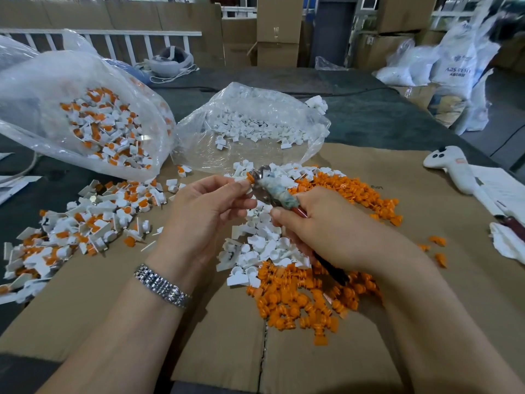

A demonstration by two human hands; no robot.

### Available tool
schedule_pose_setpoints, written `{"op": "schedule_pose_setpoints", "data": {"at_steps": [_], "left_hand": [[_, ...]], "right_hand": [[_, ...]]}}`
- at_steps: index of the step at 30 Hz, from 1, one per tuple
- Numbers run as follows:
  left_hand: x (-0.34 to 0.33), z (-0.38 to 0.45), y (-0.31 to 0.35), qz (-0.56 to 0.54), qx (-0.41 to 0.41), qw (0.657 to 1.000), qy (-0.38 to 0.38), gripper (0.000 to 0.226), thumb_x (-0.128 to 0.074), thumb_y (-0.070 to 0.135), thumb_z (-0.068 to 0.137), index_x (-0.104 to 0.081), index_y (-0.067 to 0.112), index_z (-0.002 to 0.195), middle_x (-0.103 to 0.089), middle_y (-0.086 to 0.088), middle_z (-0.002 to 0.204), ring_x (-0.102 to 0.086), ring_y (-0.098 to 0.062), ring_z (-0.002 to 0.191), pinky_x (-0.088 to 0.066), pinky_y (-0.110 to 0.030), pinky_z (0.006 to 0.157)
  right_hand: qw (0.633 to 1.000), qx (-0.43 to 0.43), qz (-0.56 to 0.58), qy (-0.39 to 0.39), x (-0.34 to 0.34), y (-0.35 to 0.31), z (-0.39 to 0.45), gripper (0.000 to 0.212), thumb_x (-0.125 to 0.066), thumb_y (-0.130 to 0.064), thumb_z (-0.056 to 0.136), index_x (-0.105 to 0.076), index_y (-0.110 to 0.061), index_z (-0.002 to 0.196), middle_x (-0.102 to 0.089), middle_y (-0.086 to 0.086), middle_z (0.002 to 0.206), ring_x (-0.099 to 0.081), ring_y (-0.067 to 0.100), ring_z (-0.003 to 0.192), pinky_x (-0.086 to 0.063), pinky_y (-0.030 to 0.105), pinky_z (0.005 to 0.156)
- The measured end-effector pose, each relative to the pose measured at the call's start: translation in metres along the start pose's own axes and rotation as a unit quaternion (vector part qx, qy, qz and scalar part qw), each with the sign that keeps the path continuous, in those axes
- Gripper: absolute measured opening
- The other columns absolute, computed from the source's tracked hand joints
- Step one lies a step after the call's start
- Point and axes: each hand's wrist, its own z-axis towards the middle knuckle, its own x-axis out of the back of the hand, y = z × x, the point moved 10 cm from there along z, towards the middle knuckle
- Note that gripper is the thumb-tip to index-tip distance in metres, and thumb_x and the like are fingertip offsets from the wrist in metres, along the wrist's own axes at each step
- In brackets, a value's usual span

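The light is soft and even, bright enough to see well. My left hand (204, 211) and right hand (329, 226) drop only faint shadows on the cardboard (85, 302). The clear bag (42, 89) shines with white glare. The pliers (272, 191) I grip and the small cap (246, 179) I pinch look smeared. The far sacks (454, 64) are blurry, and the edges look stretched.

Stacked cardboard boxes (278, 29) behind a white railing (113, 34).
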Motion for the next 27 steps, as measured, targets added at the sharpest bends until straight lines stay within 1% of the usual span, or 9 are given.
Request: {"op": "schedule_pose_setpoints", "data": {"at_steps": [5, 8, 10, 12, 14, 16, 21, 24, 27], "left_hand": [[-0.001, 0.001, 0.000, -0.012, -0.005, 1.000, -0.007, 0.009, -0.076, 0.008, 0.081, -0.069, 0.005, 0.085, -0.072, -0.009, 0.078, -0.070, -0.017, 0.066, -0.057, -0.020, 0.059], [0.003, 0.001, 0.004, 0.017, -0.035, 0.999, 0.004, 0.005, -0.072, 0.009, 0.091, -0.069, 0.006, 0.090, -0.072, -0.005, 0.078, -0.070, -0.016, 0.070, -0.058, -0.021, 0.062], [0.013, 0.001, 0.016, 0.122, -0.089, 0.988, 0.039, 0.007, -0.069, 0.015, 0.096, -0.070, 0.008, 0.094, -0.074, -0.002, 0.078, -0.071, -0.012, 0.071, -0.056, -0.018, 0.062], [0.025, 0.000, 0.032, 0.281, -0.151, 0.942, 0.100, 0.008, -0.066, 0.021, 0.099, -0.070, 0.016, 0.095, -0.074, -0.001, 0.080, -0.069, -0.003, 0.067, -0.053, -0.016, 0.060], [0.037, 0.000, 0.041, 0.325, -0.171, 0.919, 0.147, 0.010, -0.063, 0.023, 0.101, -0.069, 0.019, 0.093, -0.074, -0.002, 0.083, -0.067, 0.000, 0.064, -0.051, -0.015, 0.059], [0.045, 0.001, 0.040, 0.272, -0.148, 0.938, 0.156, 0.010, -0.063, 0.024, 0.101, -0.069, 0.018, 0.095, -0.075, -0.004, 0.089, -0.071, -0.004, 0.070, -0.053, -0.018, 0.060], [0.003, 0.002, 0.008, 0.150, -0.064, 0.986, -0.029, 0.025, -0.074, 0.029, 0.093, -0.071, 0.026, 0.118, -0.077, 0.001, 0.108, -0.077, -0.022, 0.091, -0.064, -0.032, 0.074], [0.010, 0.004, 0.013, 0.148, -0.091, 0.985, 0.017, 0.016, -0.073, 0.016, 0.094, -0.076, 0.019, 0.110, -0.079, -0.005, 0.097, -0.077, -0.018, 0.085, -0.060, -0.023, 0.069], [0.033, 0.009, 0.021, 0.293, -0.123, 0.942, 0.104, 0.011, -0.072, 0.020, 0.096, -0.074, 0.024, 0.106, -0.076, 0.002, 0.092, -0.073, -0.007, 0.077, -0.055, -0.016, 0.060]], "right_hand": [[1.000, 0.006, -0.013, 0.020, 0.002, 0.003, 0.004, 0.043, -0.051, -0.046, 0.102, -0.061, -0.011, 0.080, -0.061, 0.001, 0.063, -0.055, 0.013, 0.053, -0.053, 0.040, 0.062], [1.000, 0.009, 0.024, 0.000, 0.003, 0.006, 0.003, 0.053, -0.047, -0.058, 0.099, -0.067, -0.013, 0.077, -0.069, -0.002, 0.060, -0.064, 0.011, 0.052, -0.051, 0.024, 0.053], [0.998, 0.010, 0.062, 0.002, 0.011, 0.011, 0.001, 0.055, -0.049, -0.062, 0.096, -0.069, -0.014, 0.080, -0.072, -0.003, 0.065, -0.068, 0.013, 0.058, -0.051, 0.020, 0.053], [0.997, 0.010, 0.070, 0.026, 0.021, 0.017, 0.000, 0.050, -0.051, -0.062, 0.095, -0.068, -0.017, 0.082, -0.071, -0.007, 0.065, -0.067, 0.009, 0.057, -0.047, 0.015, 0.051], [0.996, -0.004, 0.076, 0.048, 0.029, 0.024, 0.001, 0.051, -0.052, -0.062, 0.094, -0.069, -0.016, 0.082, -0.072, -0.002, 0.067, -0.070, 0.016, 0.062, -0.050, 0.023, 0.058], [0.995, -0.011, 0.083, 0.054, 0.031, 0.027, 0.002, 0.052, -0.052, -0.060, 0.095, -0.070, -0.014, 0.082, -0.072, 0.001, 0.067, -0.070, 0.018, 0.063, -0.049, 0.026, 0.061], [0.997, 0.006, 0.079, 0.001, 0.013, 0.020, 0.003, 0.052, -0.050, -0.059, 0.097, -0.070, -0.013, 0.082, -0.074, 0.003, 0.071, -0.070, 0.016, 0.064, -0.052, 0.030, 0.067], [0.998, 0.012, 0.061, -0.022, 0.006, 0.018, 0.004, 0.051, -0.049, -0.059, 0.097, -0.071, -0.014, 0.089, -0.075, 0.000, 0.078, -0.073, 0.017, 0.073, -0.056, 0.033, 0.074], [0.997, 0.009, 0.053, 0.050, 0.025, 0.024, 0.006, 0.047, -0.049, -0.064, 0.094, -0.068, -0.021, 0.088, -0.072, 0.000, 0.082, -0.069, 0.013, 0.073, -0.053, 0.034, 0.072]]}}
